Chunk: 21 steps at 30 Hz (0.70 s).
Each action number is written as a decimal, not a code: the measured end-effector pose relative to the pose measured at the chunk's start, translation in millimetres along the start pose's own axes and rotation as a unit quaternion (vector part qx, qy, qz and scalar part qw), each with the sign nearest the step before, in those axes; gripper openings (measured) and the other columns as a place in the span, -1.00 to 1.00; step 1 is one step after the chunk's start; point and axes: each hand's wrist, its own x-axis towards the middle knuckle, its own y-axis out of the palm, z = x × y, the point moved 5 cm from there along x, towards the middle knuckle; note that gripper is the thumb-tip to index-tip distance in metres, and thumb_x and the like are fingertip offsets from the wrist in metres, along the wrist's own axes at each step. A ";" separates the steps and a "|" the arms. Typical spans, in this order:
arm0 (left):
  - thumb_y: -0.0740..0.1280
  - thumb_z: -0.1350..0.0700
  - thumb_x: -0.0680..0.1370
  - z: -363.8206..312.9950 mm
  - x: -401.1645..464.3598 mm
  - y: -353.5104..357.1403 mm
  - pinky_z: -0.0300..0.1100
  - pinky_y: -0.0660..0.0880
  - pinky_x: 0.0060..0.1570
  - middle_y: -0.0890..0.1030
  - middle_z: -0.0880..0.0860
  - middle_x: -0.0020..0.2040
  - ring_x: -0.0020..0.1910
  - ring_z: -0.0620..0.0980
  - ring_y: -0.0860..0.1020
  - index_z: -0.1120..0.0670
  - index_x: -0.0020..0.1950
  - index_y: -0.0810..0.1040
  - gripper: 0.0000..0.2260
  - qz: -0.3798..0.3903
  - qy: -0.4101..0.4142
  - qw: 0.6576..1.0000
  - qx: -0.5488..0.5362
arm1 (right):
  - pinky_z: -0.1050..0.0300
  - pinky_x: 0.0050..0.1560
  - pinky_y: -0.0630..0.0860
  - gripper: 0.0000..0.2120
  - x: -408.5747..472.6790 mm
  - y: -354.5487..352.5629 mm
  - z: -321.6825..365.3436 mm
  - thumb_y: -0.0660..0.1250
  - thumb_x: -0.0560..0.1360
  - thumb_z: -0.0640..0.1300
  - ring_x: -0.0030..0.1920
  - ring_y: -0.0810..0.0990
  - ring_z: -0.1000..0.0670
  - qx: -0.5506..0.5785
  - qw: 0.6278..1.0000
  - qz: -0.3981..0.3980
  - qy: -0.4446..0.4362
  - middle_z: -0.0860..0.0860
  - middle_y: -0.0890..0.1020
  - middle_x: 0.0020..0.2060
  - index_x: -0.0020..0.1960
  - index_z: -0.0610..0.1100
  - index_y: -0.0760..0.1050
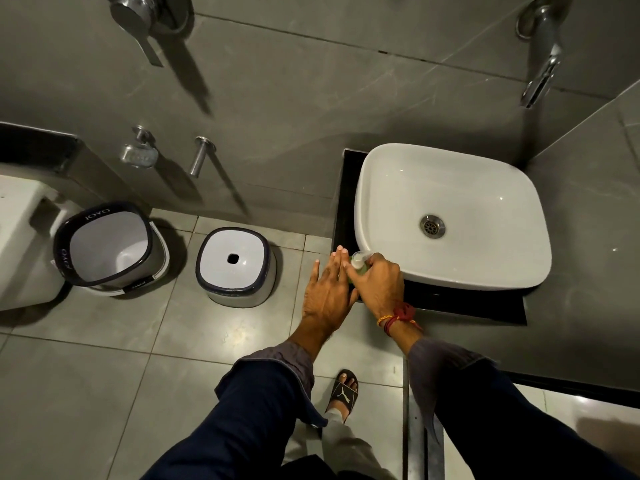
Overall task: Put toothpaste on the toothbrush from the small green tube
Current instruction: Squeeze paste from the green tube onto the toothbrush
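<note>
Green tube point(357, 265) between both hands, cap end pointing away

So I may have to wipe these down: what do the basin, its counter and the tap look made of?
Basin: looks like glazed white ceramic, smooth with small bright highlights. Counter: black and glossy, probably polished stone, though laminate is possible. Tap: chromed metal, mirror-like reflections.

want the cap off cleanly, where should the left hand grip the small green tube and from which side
Likely the green body just below the white cap, coming in from the left. The small green tube points its cap away from the person, the right hand covers its right side, and the open left hand is already beside it.
</note>
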 end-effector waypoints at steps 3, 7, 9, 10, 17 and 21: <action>0.02 -0.23 0.69 0.1 -0.8 0.8 0.15 -0.04 0.60 -0.14 0.16 0.67 0.65 0.09 -0.09 0.16 0.65 -0.17 -0.29 0.009 0.002 1.000 0.012 | 0.13 -0.21 0.62 -0.66 -5.7 5.7 -2.3 0.46 0.43 0.10 -0.23 0.69 -0.08 0.040 0.999 0.005 0.003 -0.09 0.72 -0.27 0.02 -0.14 0.62; 0.01 -0.23 0.69 -3.2 0.3 -1.1 0.12 -0.08 0.61 -0.14 0.14 0.67 0.65 0.08 -0.10 0.17 0.65 -0.15 -0.30 0.009 -0.001 1.000 0.002 | 0.17 -0.32 0.49 -0.59 0.0 2.1 -11.1 0.51 0.38 0.16 -0.23 0.68 -0.14 0.052 0.996 -0.012 0.077 -0.12 0.69 -0.29 -0.14 -0.21 0.61; 0.02 -0.21 0.70 -2.9 -0.6 -2.3 0.10 -0.10 0.61 -0.13 0.14 0.67 0.65 0.07 -0.10 0.17 0.65 -0.14 -0.31 0.004 -0.003 1.000 0.001 | 0.14 -0.34 0.51 -0.48 -0.5 -1.2 -10.2 0.48 0.34 0.29 -0.24 0.67 -0.15 0.036 0.995 -0.007 0.093 -0.10 0.68 -0.31 -0.16 -0.20 0.59; 0.02 -0.20 0.70 -2.5 -1.1 -2.7 0.10 -0.10 0.61 -0.12 0.14 0.67 0.65 0.07 -0.09 0.17 0.65 -0.13 -0.31 0.001 -0.004 1.000 0.002 | 0.10 -0.34 0.56 -0.44 -1.9 -4.5 -7.1 0.46 0.32 0.34 -0.24 0.66 -0.14 0.018 0.997 -0.017 0.080 -0.10 0.68 -0.28 -0.12 -0.19 0.56; 0.02 -0.22 0.70 -4.7 -0.6 -4.4 0.15 -0.07 0.60 -0.12 0.17 0.66 0.65 0.11 -0.10 0.16 0.65 -0.17 -0.30 0.009 0.005 1.000 0.020 | 0.11 -0.11 0.56 -0.60 2.9 -14.7 19.5 0.45 0.44 0.01 0.06 0.57 -0.08 -0.060 0.978 0.066 -0.187 -0.07 0.55 0.08 0.21 -0.12 0.52; 0.02 -0.21 0.70 -4.3 -1.5 -2.3 0.13 -0.08 0.61 -0.13 0.16 0.67 0.65 0.09 -0.10 0.18 0.65 -0.16 -0.30 0.005 -0.012 1.000 0.017 | 0.11 -0.22 0.45 -0.75 8.4 -9.5 18.6 0.39 0.48 -0.04 -0.05 0.61 -0.17 -0.117 0.978 0.055 -0.161 -0.14 0.61 -0.04 0.02 -0.22 0.56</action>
